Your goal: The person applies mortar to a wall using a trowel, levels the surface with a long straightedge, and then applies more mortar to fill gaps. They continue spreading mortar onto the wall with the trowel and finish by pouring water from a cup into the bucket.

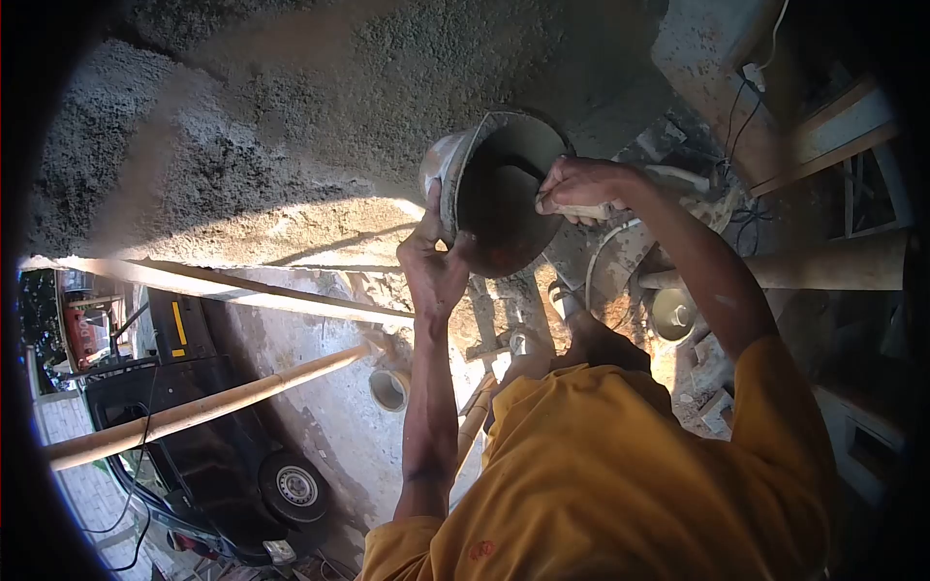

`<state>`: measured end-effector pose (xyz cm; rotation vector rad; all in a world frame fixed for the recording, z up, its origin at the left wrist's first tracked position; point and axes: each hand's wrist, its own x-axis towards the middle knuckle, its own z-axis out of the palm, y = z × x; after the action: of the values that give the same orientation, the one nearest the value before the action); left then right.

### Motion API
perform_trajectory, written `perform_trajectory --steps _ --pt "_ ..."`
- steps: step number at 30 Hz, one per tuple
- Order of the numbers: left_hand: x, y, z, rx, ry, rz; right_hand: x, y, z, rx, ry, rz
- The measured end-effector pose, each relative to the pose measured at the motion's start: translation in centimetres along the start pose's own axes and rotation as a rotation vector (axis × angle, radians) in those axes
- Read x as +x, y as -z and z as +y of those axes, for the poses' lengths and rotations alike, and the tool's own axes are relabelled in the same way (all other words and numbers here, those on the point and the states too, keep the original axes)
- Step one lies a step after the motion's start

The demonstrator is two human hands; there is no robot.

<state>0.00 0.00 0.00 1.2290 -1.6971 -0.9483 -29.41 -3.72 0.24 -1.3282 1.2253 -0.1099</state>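
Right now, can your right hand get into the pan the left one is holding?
Likely yes. The left hand holds the pan with its open mouth turned toward the right hand, which grips a tool handle at the rim; nothing sits between them.

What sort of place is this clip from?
Probably a building site, outdoors and raised: rough cement-plastered wall, bamboo scaffold poles, and a mortar pan held by the left hand while the right hand grips a tool handle inside it.

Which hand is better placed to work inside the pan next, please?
Right, probably. The right hand grips a tool handle at the mouth of the pan, while the left hand is clamped on its rim, holding it up.
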Motion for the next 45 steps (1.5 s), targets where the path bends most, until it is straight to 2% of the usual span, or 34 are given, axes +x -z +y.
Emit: perform_trajectory --steps 2,3,5,7,9,10,13,14,17,18,20,23,24,25,26,27,28,29,31,34,36,38,39,40,41,42,43,44,45 --pt "-0.3 -0.8 -0.3 -0.129 0.035 -0.021 -0.9 -1.1 2.5 0.251 -0.049 -0.055" --pt "0.4 0.9 -1.6 -0.094 0.084 -0.036 2.2 -3.3 3.7 0.396 -0.024 -0.083" --pt "-1.9 -1.5 -2.2 -0.178 0.208 -0.055 0.6 -6.1 8.0 0.752 -0.049 -0.215" --pt "-2.7 -2.2 -2.7 -0.197 0.159 -0.042 0.7 -10.7 10.0 1.123 -0.024 -0.281" --pt "-2.8 -2.9 -4.5 -0.282 0.151 0.000 0.9 -13.7 11.2 1.339 0.129 -0.340" --pt "-3.0 -2.9 -4.2 -0.322 0.226 -0.031 0.8 -14.6 11.7 1.421 0.205 -0.351" --pt "-4.8 -3.4 -7.0 -0.512 0.378 0.134 -0.7 -15.1 11.5 1.647 0.354 -0.387" --pt "-4.7 -3.4 -4.9 -0.441 0.413 0.160 -1.1 -13.9 10.7 1.654 0.435 -0.367" --pt "-5.4 -2.2 -7.9 -0.401 0.462 0.297 -2.2 -8.6 8.5 1.659 0.633 -0.238" --pt "-5.6 -1.6 -7.9 -0.369 0.447 0.309 -2.5 -6.3 8.0 1.596 0.642 -0.109" --pt "-6.9 0.4 -8.5 -0.289 0.408 0.300 -3.9 -1.4 7.0 1.535 0.845 0.026" --pt "-9.9 3.5 -8.9 -0.199 0.391 0.288 -6.3 6.0 7.0 1.517 1.010 0.319" --pt "-10.7 3.9 -7.5 -0.125 0.364 0.317 -7.4 8.6 7.0 1.487 1.071 0.438" --pt "-11.5 4.0 -7.2 -0.181 0.484 0.469 -8.4 11.2 7.3 1.464 1.142 0.533" --pt "-14.1 6.3 -10.9 -0.140 0.452 0.494 -10.1 13.5 6.8 1.423 1.174 0.717" --pt "-15.8 7.6 -11.9 -0.095 0.455 0.516 -11.9 15.7 6.1 1.394 1.161 0.915" --pt "-16.1 6.7 -9.3 -0.132 0.530 0.662 -13.3 17.6 5.6 1.344 1.154 1.134" --pt "-18.3 9.2 -11.3 -0.174 0.682 0.620 -14.6 19.5 4.9 1.248 1.145 1.362" --pt "-19.9 9.3 -11.7 -0.173 0.827 0.682 -16.1 23.2 3.9 1.006 1.120 1.853" --pt "-19.8 8.1 -12.2 -0.188 0.902 0.748 -15.7 27.9 2.0 0.633 0.747 2.480" --pt "-19.7 7.3 -12.4 -0.214 0.924 0.772 -11.3 32.8 1.7 0.300 0.398 2.868" --pt "-20.0 6.7 -12.6 -0.223 0.923 0.792 -6.0 35.5 -1.3 0.252 0.250 2.095" --pt "-20.1 6.3 -12.7 -0.230 0.914 0.804 -2.2 35.8 -0.9 -0.008 0.564 1.612" --pt "-20.2 5.9 -13.0 -0.251 0.907 0.827 -1.5 29.9 -3.6 -0.225 0.586 1.363" --pt "-19.9 5.6 -13.5 -0.281 0.904 0.844 -0.2 23.9 -4.9 -0.154 0.690 1.209" --pt "-19.9 5.0 -13.8 -0.313 0.898 0.873 0.3 18.0 -5.2 -0.090 0.677 1.005" --pt "-20.0 4.2 -13.8 -0.325 0.871 0.914 3.7 12.2 -3.1 -0.105 0.835 1.073" --pt "-19.5 2.4 -13.0 -0.324 0.733 1.003 6.3 6.6 -1.2 -0.023 0.787 0.931" --pt "-19.9 2.0 -14.4 -0.311 0.868 1.000 8.4 3.0 1.3 -0.109 0.671 0.840"
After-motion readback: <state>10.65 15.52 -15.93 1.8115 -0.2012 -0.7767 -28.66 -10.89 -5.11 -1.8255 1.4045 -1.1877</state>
